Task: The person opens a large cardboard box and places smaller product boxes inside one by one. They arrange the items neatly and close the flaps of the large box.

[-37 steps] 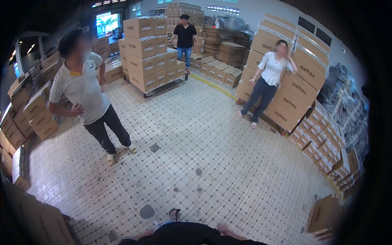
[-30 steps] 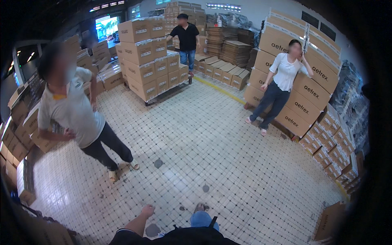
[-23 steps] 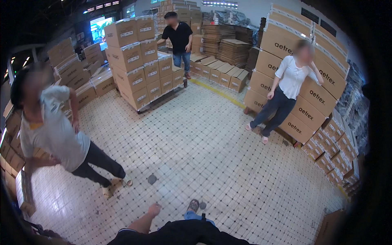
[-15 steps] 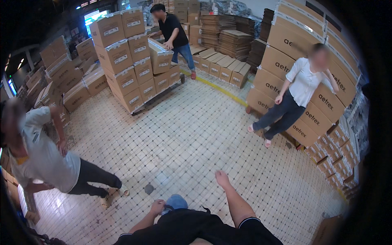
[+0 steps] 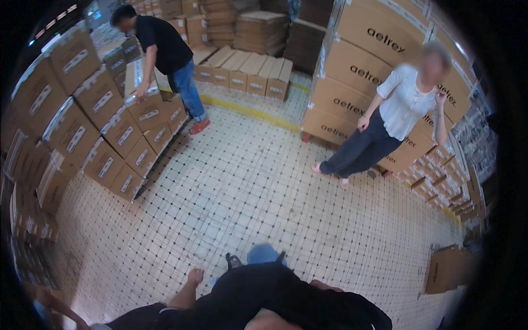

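My left hand (image 5: 196,276) hangs beside my body over the tiled floor (image 5: 220,203), its fingers loosely curled, with nothing visible in it. Only a small part of my right hand (image 5: 326,285) shows past my dark shirt; its fingers are hidden. Neither hand touches any box. Ahead on the left, a co-worker in a dark shirt (image 5: 165,47) bends over a pallet stack of brown cartons (image 5: 103,129), hands on an upper carton (image 5: 144,107).
A person in a white top (image 5: 404,102) stands before tall stacked cartons (image 5: 352,74) at the right. Flattened cardboard (image 5: 261,33) and a row of long boxes (image 5: 242,74) line the back behind a yellow floor line (image 5: 247,113). A brown carton (image 5: 445,269) stands at the lower right.
My view has swung left and forward, so the pallet stack looks nearer. My right arm has drawn back from in front to beside my body. The co-worker at the left has mostly left view.
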Action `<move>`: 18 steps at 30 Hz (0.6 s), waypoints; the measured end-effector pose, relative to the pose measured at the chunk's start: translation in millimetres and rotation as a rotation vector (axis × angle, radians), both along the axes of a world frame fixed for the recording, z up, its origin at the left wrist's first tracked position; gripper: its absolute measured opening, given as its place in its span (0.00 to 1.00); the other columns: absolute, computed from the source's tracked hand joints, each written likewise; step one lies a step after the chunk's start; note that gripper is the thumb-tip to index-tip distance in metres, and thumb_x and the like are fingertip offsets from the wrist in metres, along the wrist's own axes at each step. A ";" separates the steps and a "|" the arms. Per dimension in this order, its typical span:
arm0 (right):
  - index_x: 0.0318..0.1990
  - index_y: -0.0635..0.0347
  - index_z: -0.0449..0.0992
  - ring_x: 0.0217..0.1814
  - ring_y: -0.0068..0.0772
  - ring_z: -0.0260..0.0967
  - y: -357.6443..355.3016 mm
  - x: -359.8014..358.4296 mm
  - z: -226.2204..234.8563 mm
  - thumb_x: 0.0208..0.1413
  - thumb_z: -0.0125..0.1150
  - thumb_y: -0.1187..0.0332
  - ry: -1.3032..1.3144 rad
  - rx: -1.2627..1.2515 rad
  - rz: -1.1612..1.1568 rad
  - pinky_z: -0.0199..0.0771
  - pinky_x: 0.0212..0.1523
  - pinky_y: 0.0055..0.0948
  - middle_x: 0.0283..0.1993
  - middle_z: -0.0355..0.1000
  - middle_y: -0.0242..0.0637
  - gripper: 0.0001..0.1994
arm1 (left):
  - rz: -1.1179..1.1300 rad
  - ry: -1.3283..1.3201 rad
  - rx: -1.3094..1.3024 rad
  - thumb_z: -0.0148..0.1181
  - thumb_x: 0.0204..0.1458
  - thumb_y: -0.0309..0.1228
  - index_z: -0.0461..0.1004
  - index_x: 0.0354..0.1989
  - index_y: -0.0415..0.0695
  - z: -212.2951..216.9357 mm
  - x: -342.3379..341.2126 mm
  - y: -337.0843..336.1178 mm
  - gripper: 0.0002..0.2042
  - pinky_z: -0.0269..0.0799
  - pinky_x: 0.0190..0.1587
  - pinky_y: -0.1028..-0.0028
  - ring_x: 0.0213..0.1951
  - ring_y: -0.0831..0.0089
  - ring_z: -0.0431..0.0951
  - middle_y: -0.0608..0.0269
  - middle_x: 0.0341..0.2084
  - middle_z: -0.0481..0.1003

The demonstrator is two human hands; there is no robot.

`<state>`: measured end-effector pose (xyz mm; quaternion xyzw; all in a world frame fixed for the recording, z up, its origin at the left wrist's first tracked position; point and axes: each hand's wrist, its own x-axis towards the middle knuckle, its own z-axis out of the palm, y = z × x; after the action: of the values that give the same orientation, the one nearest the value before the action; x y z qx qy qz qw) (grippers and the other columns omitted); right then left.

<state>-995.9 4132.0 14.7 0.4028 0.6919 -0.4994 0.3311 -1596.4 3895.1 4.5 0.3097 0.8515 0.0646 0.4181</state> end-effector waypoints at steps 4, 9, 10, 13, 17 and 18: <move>0.49 0.64 0.78 0.52 0.55 0.72 34.8 -25.3 5.2 0.58 0.54 0.53 -0.310 0.051 -0.281 0.72 0.52 0.46 0.48 0.75 0.55 0.23 | 0.255 -0.072 0.222 0.58 0.55 0.45 0.75 0.52 0.39 22.2 -96.1 170.6 0.24 0.72 0.54 0.61 0.51 0.51 0.77 0.43 0.45 0.79; 0.49 0.65 0.77 0.54 0.55 0.72 185.9 -181.1 -1.1 0.61 0.49 0.52 -0.207 0.106 -0.167 0.71 0.54 0.48 0.50 0.75 0.55 0.24 | 0.467 -0.230 0.426 0.61 0.55 0.42 0.76 0.50 0.38 23.9 -168.5 332.3 0.21 0.75 0.43 0.66 0.38 0.63 0.81 0.50 0.36 0.81; 0.49 0.65 0.76 0.54 0.55 0.72 229.5 -221.1 -3.7 0.61 0.48 0.52 -0.157 0.142 -0.098 0.71 0.54 0.48 0.50 0.75 0.55 0.24 | 0.534 -0.266 0.411 0.62 0.55 0.41 0.76 0.50 0.38 25.0 -179.5 355.5 0.21 0.75 0.40 0.68 0.35 0.66 0.81 0.51 0.35 0.81; 0.49 0.66 0.76 0.55 0.55 0.72 371.7 -342.2 4.8 0.63 0.45 0.51 -0.054 0.229 -0.039 0.70 0.55 0.49 0.51 0.75 0.55 0.25 | 0.479 -0.314 0.230 0.63 0.55 0.40 0.76 0.49 0.37 34.7 -201.8 402.8 0.20 0.74 0.36 0.70 0.32 0.71 0.79 0.54 0.32 0.80; 0.41 0.65 0.75 0.48 0.60 0.71 553.1 -499.5 65.2 0.64 0.47 0.53 0.352 0.579 -0.546 0.71 0.50 0.48 0.42 0.74 0.58 0.21 | 0.363 -0.237 0.237 0.60 0.57 0.39 0.75 0.48 0.38 46.1 -241.3 471.2 0.17 0.72 0.31 0.71 0.28 0.72 0.77 0.60 0.26 0.77; 0.56 0.61 0.73 0.54 0.56 0.73 601.0 -537.2 86.6 0.61 0.52 0.52 0.318 0.584 -0.461 0.73 0.54 0.42 0.48 0.77 0.54 0.24 | 0.402 -0.196 0.221 0.60 0.58 0.38 0.75 0.48 0.38 45.8 -254.4 489.8 0.16 0.71 0.29 0.71 0.27 0.72 0.76 0.61 0.25 0.76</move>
<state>-1533.1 4732.9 101.3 0.5425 0.7387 -0.3989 -0.0292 -1850.8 4384.9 50.3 0.1700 0.8392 0.2688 0.4411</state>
